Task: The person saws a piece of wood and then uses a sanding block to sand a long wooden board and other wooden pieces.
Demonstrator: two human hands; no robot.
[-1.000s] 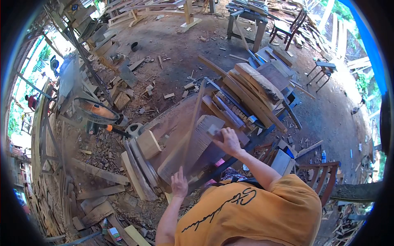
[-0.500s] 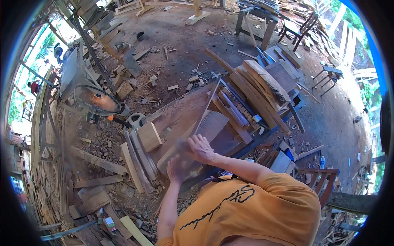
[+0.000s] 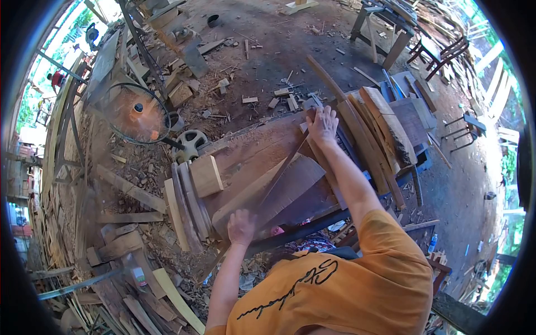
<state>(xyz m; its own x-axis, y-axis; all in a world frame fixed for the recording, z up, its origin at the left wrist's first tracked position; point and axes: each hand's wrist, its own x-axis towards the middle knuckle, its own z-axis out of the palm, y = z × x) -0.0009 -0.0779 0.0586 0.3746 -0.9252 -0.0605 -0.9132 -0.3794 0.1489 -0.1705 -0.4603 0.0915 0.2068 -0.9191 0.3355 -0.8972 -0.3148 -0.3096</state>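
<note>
A long thin wooden strip [image 3: 282,174] lies slantwise across a broad wooden board [image 3: 293,187] on the worktable. My left hand [image 3: 241,226] has its fingers curled over the near part of the strip, by the board's rounded left end. Farther off, my right hand [image 3: 322,127] is at the strip's far end, its fingers bent over it and slightly apart. The palm hides the exact contact. Beside the board, the dusty table surface [image 3: 245,159] shows.
A pale wood block [image 3: 205,175] and curved wooden pieces [image 3: 187,209] lie at the table's left. Stacked planks [image 3: 377,139] stand at the right. A round fan [image 3: 137,114] is at the far left, near a spoked wheel [image 3: 191,143]. Offcuts litter the ground.
My right hand has moved away from my left hand, up and right to the strip's far end. My left hand has stayed near the board's left end. The head view has shifted slightly.
</note>
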